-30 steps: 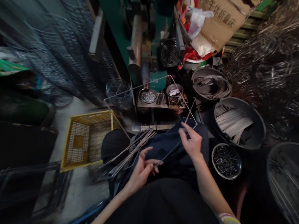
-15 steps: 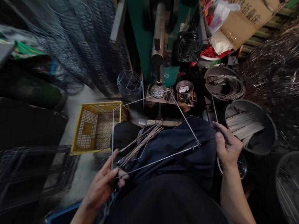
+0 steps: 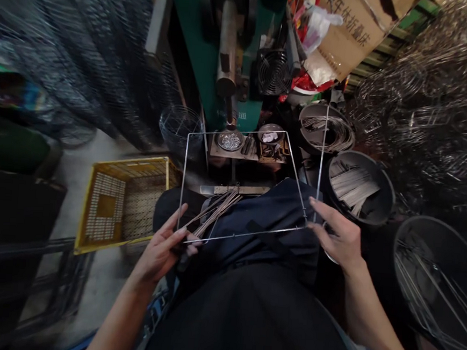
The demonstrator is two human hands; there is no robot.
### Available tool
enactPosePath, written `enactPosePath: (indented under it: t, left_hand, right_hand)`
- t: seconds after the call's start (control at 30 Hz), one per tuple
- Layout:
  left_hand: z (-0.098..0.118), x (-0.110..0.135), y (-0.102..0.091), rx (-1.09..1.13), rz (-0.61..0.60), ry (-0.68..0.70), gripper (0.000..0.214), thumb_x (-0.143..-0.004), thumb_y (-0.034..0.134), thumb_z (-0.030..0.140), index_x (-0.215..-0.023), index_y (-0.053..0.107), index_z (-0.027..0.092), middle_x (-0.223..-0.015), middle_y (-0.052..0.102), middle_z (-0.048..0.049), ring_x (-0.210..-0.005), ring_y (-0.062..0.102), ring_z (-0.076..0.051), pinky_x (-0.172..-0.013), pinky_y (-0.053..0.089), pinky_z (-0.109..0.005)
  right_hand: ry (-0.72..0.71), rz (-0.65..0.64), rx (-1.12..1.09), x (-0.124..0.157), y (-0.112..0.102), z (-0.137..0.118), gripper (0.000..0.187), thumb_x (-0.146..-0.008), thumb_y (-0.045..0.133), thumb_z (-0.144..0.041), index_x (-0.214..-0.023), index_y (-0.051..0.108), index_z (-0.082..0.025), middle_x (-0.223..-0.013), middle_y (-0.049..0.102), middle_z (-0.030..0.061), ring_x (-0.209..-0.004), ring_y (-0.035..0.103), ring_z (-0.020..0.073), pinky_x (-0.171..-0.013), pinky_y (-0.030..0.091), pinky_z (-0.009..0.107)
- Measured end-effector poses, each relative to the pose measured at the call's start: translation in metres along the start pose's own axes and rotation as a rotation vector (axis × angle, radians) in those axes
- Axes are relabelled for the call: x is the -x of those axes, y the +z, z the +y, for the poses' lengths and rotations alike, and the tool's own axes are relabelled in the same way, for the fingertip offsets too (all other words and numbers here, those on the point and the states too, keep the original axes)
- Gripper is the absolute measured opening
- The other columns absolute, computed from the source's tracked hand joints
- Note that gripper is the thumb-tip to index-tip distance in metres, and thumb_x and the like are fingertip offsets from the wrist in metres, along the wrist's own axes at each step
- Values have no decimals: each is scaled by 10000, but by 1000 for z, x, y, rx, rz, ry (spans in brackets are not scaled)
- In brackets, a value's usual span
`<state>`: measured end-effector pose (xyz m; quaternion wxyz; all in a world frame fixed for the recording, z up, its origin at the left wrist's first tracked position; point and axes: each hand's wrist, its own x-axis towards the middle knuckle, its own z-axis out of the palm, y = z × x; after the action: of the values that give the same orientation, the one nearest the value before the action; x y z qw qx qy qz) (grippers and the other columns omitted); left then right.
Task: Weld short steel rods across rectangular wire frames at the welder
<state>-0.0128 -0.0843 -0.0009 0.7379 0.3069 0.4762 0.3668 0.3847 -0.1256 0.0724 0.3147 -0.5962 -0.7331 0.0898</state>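
A thin rectangular wire frame hangs over my lap, level with the dark blue apron. My left hand pinches the frame's near left corner. My right hand is closed at the near right corner and holds a straight metal rod that stands upright from its fingers. A loose bundle of rods lies across my left thigh, just under the frame.
A green press machine stands ahead with a small dish of parts on its table. A yellow crate sits on the floor at left. Dark tubs of rods and wire rings stand at right, wire baskets stacked behind.
The frame has swung from a tilted pose to square and level over my lap. My right hand came back from the rod tub to the frame's right corner, carrying one rod.
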Motion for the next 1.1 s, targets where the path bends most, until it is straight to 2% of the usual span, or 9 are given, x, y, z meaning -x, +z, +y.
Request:
enactPosePath:
  t: [0.1,0.3,0.43,0.5,0.57,0.67,0.8,0.93,1.1]
  left_hand:
    - [1,-8,1,-15,5,8,927,-797,733,266,-1554,199,228,-757,744,-80,-574,677,-181,-552,550,-260]
    - [3,-10,-3,-17,14,15,941,-781,749,250,-1551,210,198,-730,741,-85,-546,659,-164,-541,542,-245]
    - [-2,-16,17,7,-36,13,926,-809,726,254,-1557,181,229,-768,745,-86,-575,672,-173,-552,539,-253]
    - [-10,-20,32,40,-82,-10,930,-822,715,268,-1562,152,250,-804,751,-96,-605,689,-190,-560,537,-259]
    - [-18,-23,46,74,-126,-39,933,-833,705,284,-1565,127,259,-820,751,-102,-620,698,-200,-567,535,-265]
    - [-27,-22,52,108,-144,-58,912,-851,689,296,-1567,125,253,-805,743,-96,-597,684,-184,-564,522,-254]
    - [-30,-8,38,112,-117,-29,880,-886,648,304,-1569,96,244,-812,738,-111,-590,672,-177,-540,497,-235]
    - [-29,7,21,100,-84,-13,858,-904,619,299,-1570,82,228,-794,733,-115,-576,657,-170,-539,497,-239]
    - [-31,18,11,91,-67,1,862,-914,598,315,-1571,46,230,-798,732,-126,-578,654,-182,-543,506,-263]
  right_hand:
    - [-150,-109,93,4,10,7,499,-917,637,-275,-1404,524,-293,-1348,607,50,-1240,581,239,-1103,422,430]
    - [-279,-293,299,10,22,31,431,-968,573,-277,-1394,515,-250,-1316,628,88,-1338,479,250,-1165,204,532]
    - [-376,-292,254,1,57,25,343,-989,541,-290,-1324,569,-221,-1269,659,92,-1312,510,235,-1172,94,579]
    - [-425,-320,175,-3,84,11,329,-994,521,-290,-1305,584,-208,-1273,658,86,-1296,528,223,-1175,179,543]
    - [-448,-355,84,-5,109,-6,343,-986,516,-278,-1308,587,-186,-1297,644,86,-1270,554,202,-1134,343,433]
    - [-424,-344,-36,1,131,-28,389,-963,538,-252,-1339,568,-155,-1331,621,99,-1233,585,177,-1032,475,288]
    - [-340,-297,-122,13,126,-33,461,-956,551,-218,-1412,499,-177,-1345,610,97,-1219,596,166,-1003,505,257]
    - [-270,-350,-146,19,111,-28,523,-943,578,-209,-1451,453,-212,-1365,596,84,-1213,601,169,-1008,509,271]
    - [-270,-406,-188,18,110,-32,542,-931,588,-179,-1454,450,-210,-1372,589,89,-1240,580,170,-1032,492,279]
